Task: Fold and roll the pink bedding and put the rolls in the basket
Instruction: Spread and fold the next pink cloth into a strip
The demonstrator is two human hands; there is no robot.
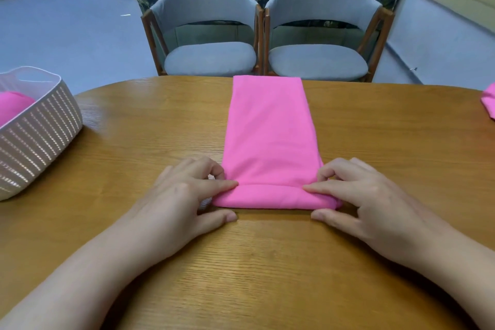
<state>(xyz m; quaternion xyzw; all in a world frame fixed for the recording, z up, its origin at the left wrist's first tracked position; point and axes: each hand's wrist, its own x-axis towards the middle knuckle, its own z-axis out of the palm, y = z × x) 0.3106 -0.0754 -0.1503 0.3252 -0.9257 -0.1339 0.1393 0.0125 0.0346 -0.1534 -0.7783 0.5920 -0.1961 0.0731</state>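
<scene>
Pink bedding (pixel 269 131): a long folded strip in the centre of the head view, running from the desk's far edge down toward the person, its near end turned over into a first low roll (pixel 276 197).
Left hand (pixel 184 195): at the roll's left end, index finger laid on top of the turned edge, thumb on the desk (pixel 134 142) just in front, other fingers (pixel 211 169) curled against the strip's side, so it pinches the roll's end.
Right hand (pixel 359 195): mirrors it at the right end, index on top, thumb in front, pinching likewise.
Risk: the roll may go slack or cone-shaped (one hand advancing faster than the other would cause it); the strip widens slightly toward the near end, so edges could splay out.
Basket (pixel 42 139): white, slatted, at the left edge of the frame, well apart from the strip, a pink roll (pixel 13 107) already inside.
More pink cloth (pixel 488 103): at the right edge.
Chairs (pixel 211 59): two grey ones beyond the desk.
In the way: nothing lies on the strip ahead of the roll.
</scene>
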